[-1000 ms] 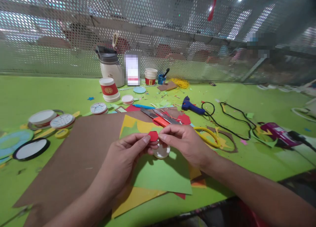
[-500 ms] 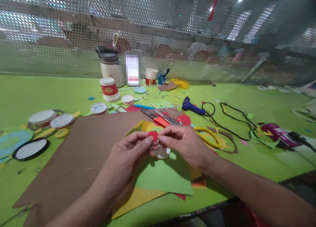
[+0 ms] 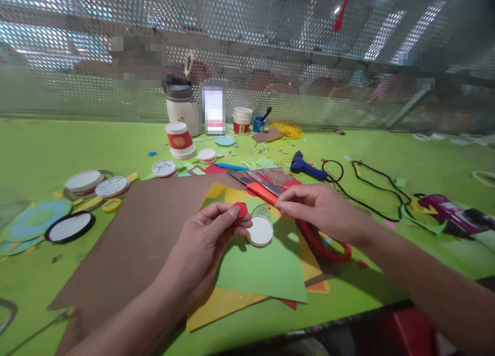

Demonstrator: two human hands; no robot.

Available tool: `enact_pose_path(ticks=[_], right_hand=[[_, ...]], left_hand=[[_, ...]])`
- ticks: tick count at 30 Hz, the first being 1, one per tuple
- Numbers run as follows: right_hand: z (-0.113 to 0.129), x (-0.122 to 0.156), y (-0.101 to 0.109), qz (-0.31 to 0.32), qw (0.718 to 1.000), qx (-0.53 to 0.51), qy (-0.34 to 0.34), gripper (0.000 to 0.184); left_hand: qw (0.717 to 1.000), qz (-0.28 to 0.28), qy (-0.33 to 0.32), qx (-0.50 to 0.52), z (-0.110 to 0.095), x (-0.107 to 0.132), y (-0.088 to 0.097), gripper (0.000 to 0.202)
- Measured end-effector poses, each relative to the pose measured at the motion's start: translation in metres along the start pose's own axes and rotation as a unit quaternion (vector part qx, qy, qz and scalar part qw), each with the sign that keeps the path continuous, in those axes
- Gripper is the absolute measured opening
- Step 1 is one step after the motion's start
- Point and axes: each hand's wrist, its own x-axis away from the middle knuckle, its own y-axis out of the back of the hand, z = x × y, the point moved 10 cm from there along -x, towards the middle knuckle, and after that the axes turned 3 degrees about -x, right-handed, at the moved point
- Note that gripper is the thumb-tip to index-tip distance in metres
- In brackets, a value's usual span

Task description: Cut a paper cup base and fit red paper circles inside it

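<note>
My left hand [image 3: 216, 224] pinches a small red paper piece [image 3: 241, 210] between thumb and fingers. Just beyond its fingertips is a white round disc [image 3: 260, 232] above the green paper sheet [image 3: 266, 278]; whether the fingers touch the disc is unclear. My right hand [image 3: 309, 206] is closed, thumb against fingers, over the scissors and beside an orange-handled utility knife [image 3: 263, 194]. What its fingertips hold, if anything, cannot be made out. The scissors' blades [image 3: 266, 183] point away to the left, and a red handle loop [image 3: 328, 250] shows below my right hand.
Brown cardboard [image 3: 143, 232] lies on the left under several paper sheets. White lids [image 3: 112, 188] and a black-rimmed disc [image 3: 69, 227] sit further left. A blue glue gun [image 3: 307, 167] with its cord lies to the right. Paper cups [image 3: 180, 141] and a phone [image 3: 214, 111] stand behind.
My right hand has left the red paper piece and moved right, over the scissors. My left hand keeps the piece. The disc shows more fully, and the view has shifted slightly.
</note>
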Motion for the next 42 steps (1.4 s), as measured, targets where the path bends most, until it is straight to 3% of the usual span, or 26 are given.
enact_pose_path(ticks=[2, 5, 10, 15, 26, 30, 35, 42], right_hand=[[-0.008, 0.009, 0.021, 0.009, 0.986, 0.166, 0.011, 0.023], [-0.027, 0.028, 0.035, 0.047, 0.929, 0.366, 0.021, 0.030], [-0.058, 0.044, 0.037, 0.060, 0.882, 0.466, -0.036, 0.056], [-0.064, 0.038, 0.029, 0.058, 0.872, 0.484, -0.045, 0.075], [-0.073, 0.031, 0.041, -0.006, 0.901, 0.429, -0.057, 0.043], [-0.052, 0.041, 0.042, -0.023, 0.929, 0.368, -0.011, 0.047], [-0.013, 0.057, 0.014, 0.030, 0.975, 0.216, 0.048, 0.053], [0.006, 0.055, -0.019, 0.071, 0.974, 0.210, 0.037, 0.047]], left_hand=[[1.000, -0.006, 0.001, 0.011, -0.002, 0.000, 0.001, 0.008], [1.000, -0.017, -0.002, 0.018, -0.005, 0.001, 0.003, 0.008], [0.999, -0.027, -0.015, 0.012, -0.005, 0.000, 0.007, 0.015], [0.999, -0.038, -0.037, 0.013, -0.005, -0.001, 0.010, 0.025], [0.999, -0.031, -0.042, -0.003, -0.006, -0.001, 0.007, 0.016], [0.999, -0.032, -0.040, -0.011, -0.007, -0.001, 0.008, 0.016], [0.999, -0.006, -0.040, -0.015, -0.006, -0.001, 0.003, 0.016], [0.999, 0.030, -0.042, -0.008, -0.003, 0.001, -0.004, 0.011]])
